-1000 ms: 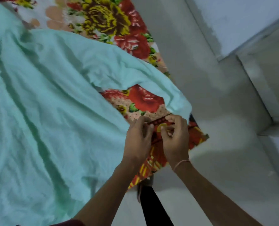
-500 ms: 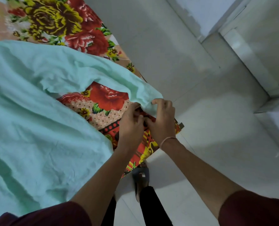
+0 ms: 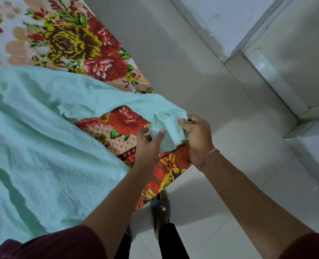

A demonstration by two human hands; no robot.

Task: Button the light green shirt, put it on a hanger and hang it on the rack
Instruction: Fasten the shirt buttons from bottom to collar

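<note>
Now the right hand (image 3: 198,141) pinches the crumpled light green cotton shirt (image 3: 43,146); the left hand (image 3: 147,146), fingers loose, should grab close beside.

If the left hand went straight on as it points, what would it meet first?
The corner of the light green shirt held by the right hand; left thumb may touch it already, depth unclear.

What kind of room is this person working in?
Probably a bedroom at home: the light green shirt lies spread over a floral bedsheet, a pale tiled floor runs beside it, and the person's foot wears a slipper.
</note>
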